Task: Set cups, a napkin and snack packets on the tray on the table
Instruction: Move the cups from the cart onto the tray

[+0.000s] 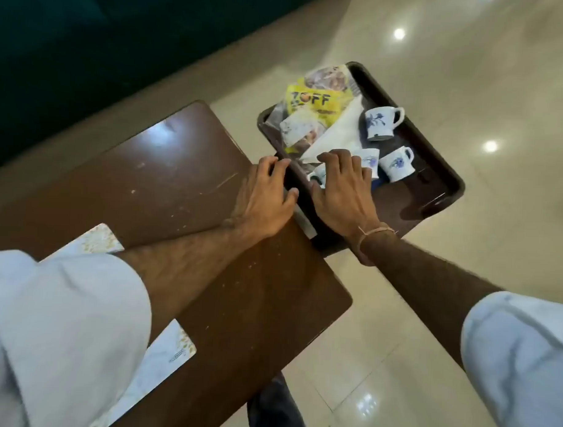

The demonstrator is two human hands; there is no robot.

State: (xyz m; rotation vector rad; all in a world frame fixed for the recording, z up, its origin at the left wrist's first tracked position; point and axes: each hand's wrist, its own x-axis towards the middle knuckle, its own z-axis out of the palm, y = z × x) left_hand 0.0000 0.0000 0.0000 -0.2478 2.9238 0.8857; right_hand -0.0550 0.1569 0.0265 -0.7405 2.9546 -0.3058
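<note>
A dark brown tray (434, 174) juts past the table's right end, over the floor. On it lie a yellow snack packet (312, 102), two other packets (326, 76) (297, 131) and a white napkin (340, 129). White cups with blue flowers stand on the tray: one at the far side (382, 122), one nearer (397, 163), and two more partly hidden under my fingers. My left hand (268, 197) curls over the tray's near rim. Beside it, my right hand (341, 190) holds the same rim, fingers reaching over the cups.
The brown table (163, 183) runs from the lower middle to the tray. Two white placemats (94, 242) (163, 362) lie on it, partly under my left sleeve. Glossy beige floor tiles (470, 76) surround the table. A dark green sofa (72, 46) fills the upper left.
</note>
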